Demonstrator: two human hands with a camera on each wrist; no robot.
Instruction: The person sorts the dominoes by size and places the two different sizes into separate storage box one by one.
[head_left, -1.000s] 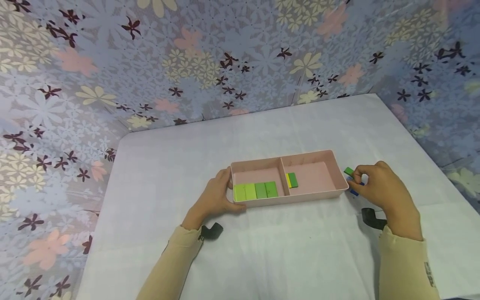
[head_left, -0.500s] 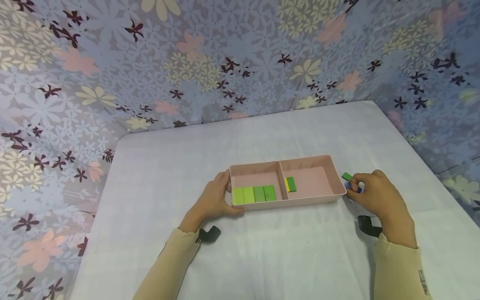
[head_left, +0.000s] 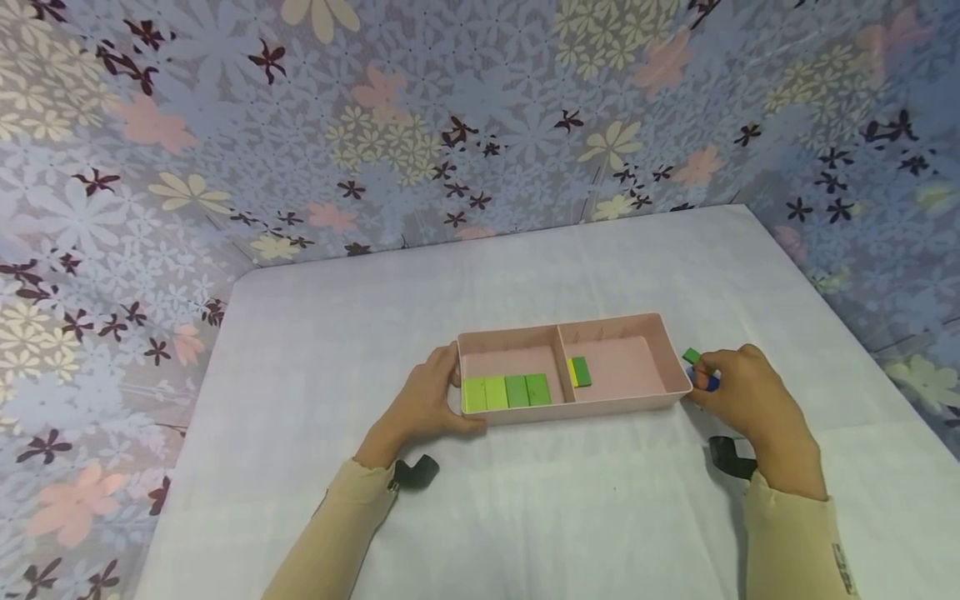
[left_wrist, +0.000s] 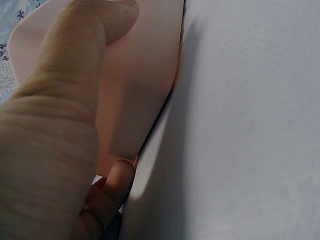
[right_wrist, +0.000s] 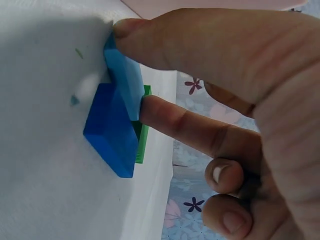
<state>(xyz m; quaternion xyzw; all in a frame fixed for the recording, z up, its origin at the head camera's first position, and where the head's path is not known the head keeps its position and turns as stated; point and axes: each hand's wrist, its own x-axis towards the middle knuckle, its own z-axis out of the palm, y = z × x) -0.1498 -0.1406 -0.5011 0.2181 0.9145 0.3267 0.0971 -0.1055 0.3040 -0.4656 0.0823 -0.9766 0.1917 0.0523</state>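
My left hand grips the left end of a pink two-compartment box, its thumb along the front wall. In the left wrist view that thumb lies on the box wall. To the right of the box, my right hand pinches a light blue block between thumb and index finger. The light blue block leans over a dark blue block, and a green block lies behind them. All three are low at the white tabletop; whether the light blue one touches it I cannot tell.
Yellow-green and green blocks stand in a row along the front of the left compartment. A green block with a yellow one beside it sits against the divider in the right compartment. Flower-patterned cloth surrounds the table behind.
My right hand has shifted slightly left, nearer the box's right end, still at the blue blocks. My left hand keeps its grip. The whole head view has shifted a little.
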